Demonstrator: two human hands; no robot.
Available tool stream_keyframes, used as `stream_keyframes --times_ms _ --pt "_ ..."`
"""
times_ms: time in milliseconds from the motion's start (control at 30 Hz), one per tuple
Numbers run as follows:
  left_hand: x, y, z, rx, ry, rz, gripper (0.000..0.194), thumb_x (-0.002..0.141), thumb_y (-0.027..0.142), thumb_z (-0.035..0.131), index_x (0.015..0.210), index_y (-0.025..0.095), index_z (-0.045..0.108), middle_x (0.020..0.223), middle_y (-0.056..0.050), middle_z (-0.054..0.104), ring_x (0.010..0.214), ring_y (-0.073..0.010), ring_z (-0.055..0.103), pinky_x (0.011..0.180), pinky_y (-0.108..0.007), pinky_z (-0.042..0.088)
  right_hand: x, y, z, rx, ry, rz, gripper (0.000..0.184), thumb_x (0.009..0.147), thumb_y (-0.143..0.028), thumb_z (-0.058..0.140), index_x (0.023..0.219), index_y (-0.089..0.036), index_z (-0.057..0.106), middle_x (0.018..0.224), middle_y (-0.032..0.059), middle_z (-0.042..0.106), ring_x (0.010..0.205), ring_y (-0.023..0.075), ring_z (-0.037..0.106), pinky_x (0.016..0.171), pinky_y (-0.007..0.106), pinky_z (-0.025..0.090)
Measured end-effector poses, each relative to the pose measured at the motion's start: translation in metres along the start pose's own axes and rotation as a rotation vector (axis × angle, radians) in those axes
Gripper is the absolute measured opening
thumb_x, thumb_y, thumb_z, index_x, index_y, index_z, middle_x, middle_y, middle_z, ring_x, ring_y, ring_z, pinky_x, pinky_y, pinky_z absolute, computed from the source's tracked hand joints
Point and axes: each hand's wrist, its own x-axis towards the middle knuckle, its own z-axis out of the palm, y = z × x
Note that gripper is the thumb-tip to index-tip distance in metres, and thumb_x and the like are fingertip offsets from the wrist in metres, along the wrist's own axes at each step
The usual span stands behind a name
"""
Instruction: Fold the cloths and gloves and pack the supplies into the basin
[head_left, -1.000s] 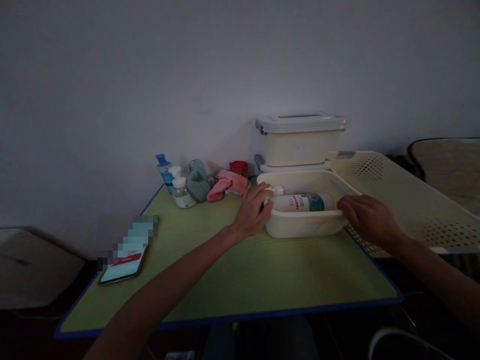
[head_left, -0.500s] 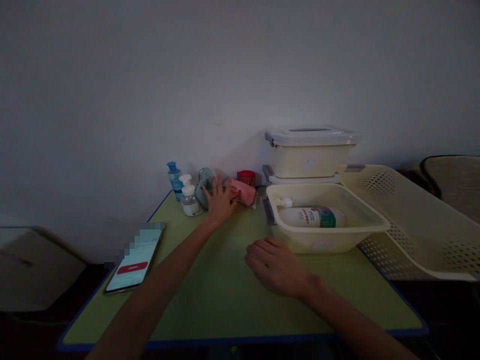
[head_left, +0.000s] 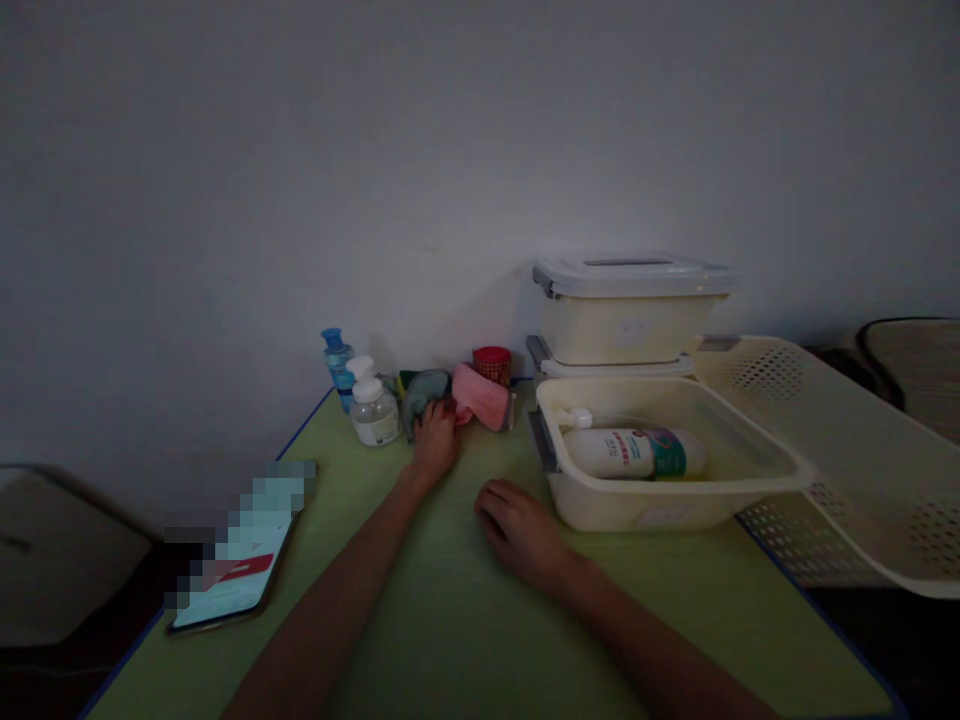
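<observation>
At the back of the table, my left hand has its fingers curled down onto a grey-green cloth and closed on its near edge; the fingertips are partly hidden. Just right of those fingers lies a crumpled pink cloth. Behind the grey-green cloth a bit of yellow and dark green shows, too small to name. My right hand rests on the tabletop with fingers curled in and nothing seen in them. It is nearest to an open cream plastic bin holding a white pump bottle on its side.
A clear pump bottle and a blue bottle stand at the back left. A red woven container is behind the pink cloth. Lidded boxes are stacked behind the bin, a perforated basket sits right, and a phone lies left.
My left hand's spread fingers have closed, and the grey-green cloth now lies lower and flatter. The pink cloth sits at a different angle. My right hand stays on the table. The view has shifted slightly.
</observation>
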Motion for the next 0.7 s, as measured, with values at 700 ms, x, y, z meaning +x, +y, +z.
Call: stream_keyframes --times_ms 700 --pt "0.037 -0.013 -0.051 -0.779 0.46 -0.193 0.01 0.067 0.016 0.048 0.062 0.02 0.04 0.058 0.005 0.04 0.055 -0.0117 0.04 0.051 -0.022 0.03 -0.002 -0.002 -0.004 0.072 -0.029 0.008 0.014 0.079 -0.005 0.046 0.078 -0.016 0.054 0.082 0.0047 0.055 0.078 0.0157 0.051 0.071 0.027 0.041"
